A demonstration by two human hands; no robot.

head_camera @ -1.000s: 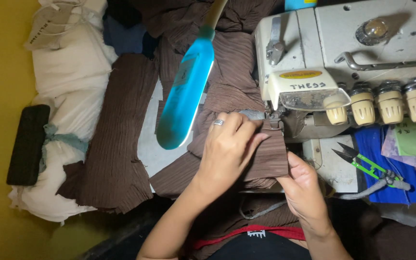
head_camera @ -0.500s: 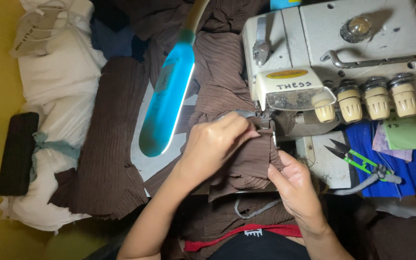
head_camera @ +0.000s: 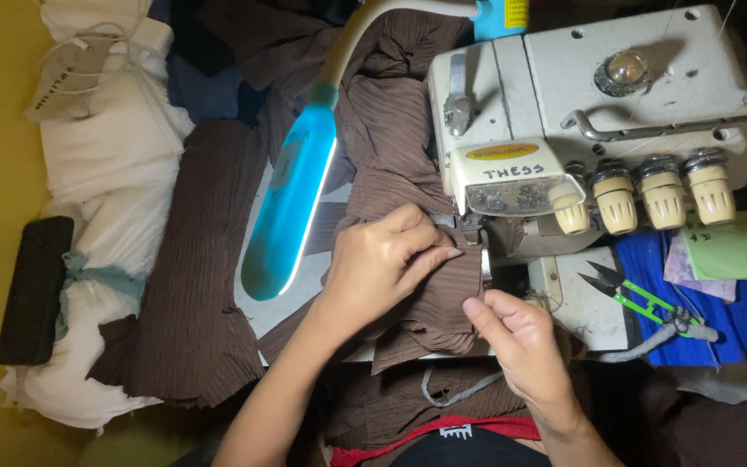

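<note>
Both hands have shifted toward the lower centre of the frame since the earlier pictures, and the right hand's fingertips now sit higher, closer to the presser foot, while the view itself has slid so the machine fills more of the upper right.

Largest in view, the off-white overlock sewing machine [head_camera: 616,95] takes up the upper right, with four cream tension knobs [head_camera: 641,199] in a row along its front. Left of it, the white fabric bundle [head_camera: 105,199] runs down the left side, with a brown ribbed panel [head_camera: 192,285] draped over its lower part. The brown ribbed fabric [head_camera: 408,138] being sewn runs from the top centre down under the presser foot [head_camera: 473,229] and hangs off the table edge at lower centre. A turquoise lamp head [head_camera: 291,207] on a pale gooseneck slants across the centre left. A black phone-like slab [head_camera: 35,290] lies at the far left edge. Blue cloth [head_camera: 737,303] and a green paper note [head_camera: 728,251] sit at the right.

The left hand [head_camera: 382,264] lies on the brown ribbed fabric, fingers curled and pinching a fold just left of the presser foot. The right hand [head_camera: 520,342] grips the fabric's edge below the foot, thumb and forefinger closed on it. Green-handled thread snips [head_camera: 628,290] lie on the machine bed, just right of the right hand.
</note>
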